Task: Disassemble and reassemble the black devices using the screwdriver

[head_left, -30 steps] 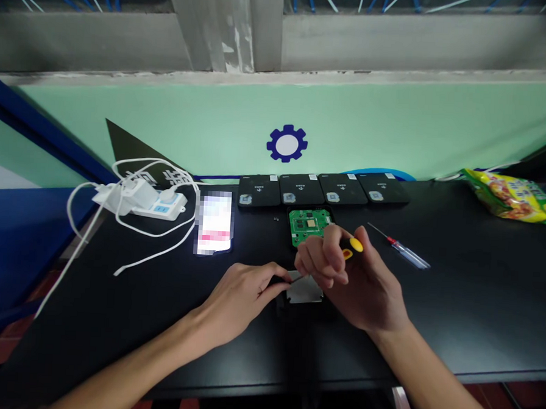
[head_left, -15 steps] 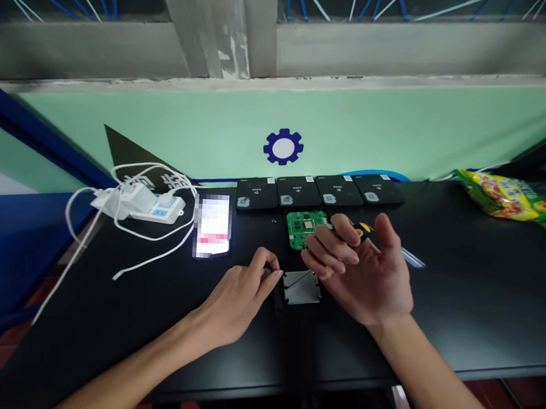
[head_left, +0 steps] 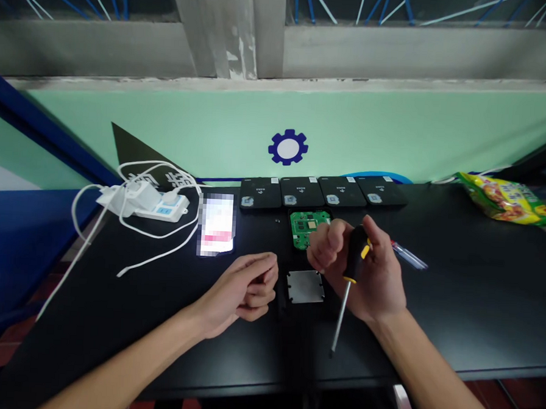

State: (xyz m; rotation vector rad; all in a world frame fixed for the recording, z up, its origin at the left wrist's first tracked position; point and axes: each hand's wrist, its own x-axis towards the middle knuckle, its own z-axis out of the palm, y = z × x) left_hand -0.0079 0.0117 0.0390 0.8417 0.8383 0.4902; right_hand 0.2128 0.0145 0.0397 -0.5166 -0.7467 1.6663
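My right hand (head_left: pixel 365 276) is turned palm up and holds a screwdriver (head_left: pixel 356 258) with a black and yellow handle. Its metal shaft slants down toward the table's front edge. My left hand (head_left: pixel 245 294) is closed, thumb and fingertips pressed together, just left of a square metal plate (head_left: pixel 305 287) with small dark notches along its edges. Whether anything tiny is in that pinch is hidden. Behind the plate lies a green circuit board (head_left: pixel 299 230) in a black casing, partly covered by my right fingers. A few tiny pieces (head_left: pixel 277 220) lie left of the board.
Several flat black boxes (head_left: pixel 301 194) line the wall side of the black table (head_left: pixel 469 300). A lit phone (head_left: pixel 217 226) and a white power strip (head_left: pixel 163 208) with cables are at left. Clear plastic sticks (head_left: pixel 410 257) and a yellow-green snack bag (head_left: pixel 506 198) are at right.
The screwdriver has swung in my right hand, and its shaft now points down toward me. My left hand has drawn back from the plate's corner, with its fingers curled in.
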